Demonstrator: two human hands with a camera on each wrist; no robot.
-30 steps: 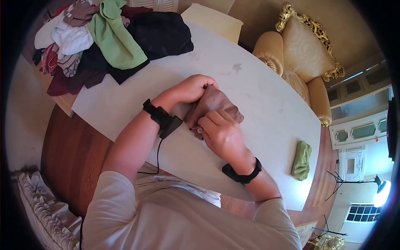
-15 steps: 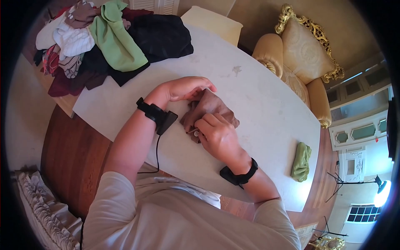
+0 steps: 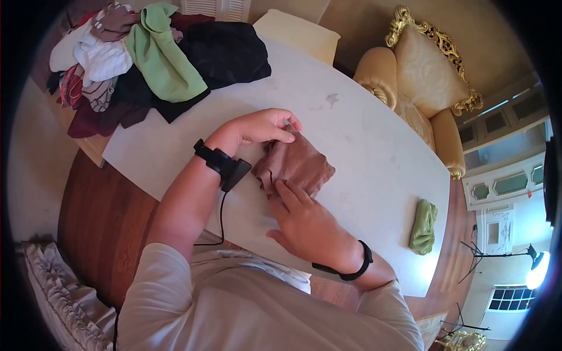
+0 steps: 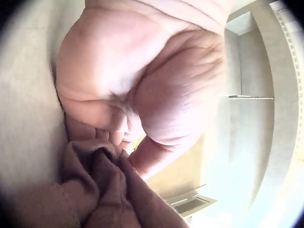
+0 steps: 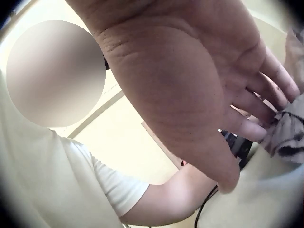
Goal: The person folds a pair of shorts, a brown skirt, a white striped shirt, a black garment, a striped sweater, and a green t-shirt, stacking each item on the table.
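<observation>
A folded brown garment (image 3: pixel 301 167) lies bunched on the pale table (image 3: pixel 366 234) in front of me. My left hand (image 3: pixel 263 126) pinches its far edge between thumb and fingers. From the left wrist, the brown cloth (image 4: pixel 114 204) rises in folds up to those fingers, whose tips are partly hidden. At the near edge, my right hand (image 3: pixel 313 231) rests its straight fingertips on the cloth, thumb held out to the side. The right wrist view shows that palm and spread fingers (image 5: pixel 244 126) against the creased fabric (image 5: pixel 287 133).
A heap of clothes sits at the far left, with a green garment (image 3: pixel 164 58) and a black one (image 3: pixel 225 50) on the table. Near the right edge lies a small folded green garment (image 3: pixel 424 227). Beyond the table stands a gilded armchair (image 3: pixel 430 70).
The right hand has let go of the near edge with its button, straightened its fingers and drawn back toward me. The left thumb has come down on the cloth's far edge.
</observation>
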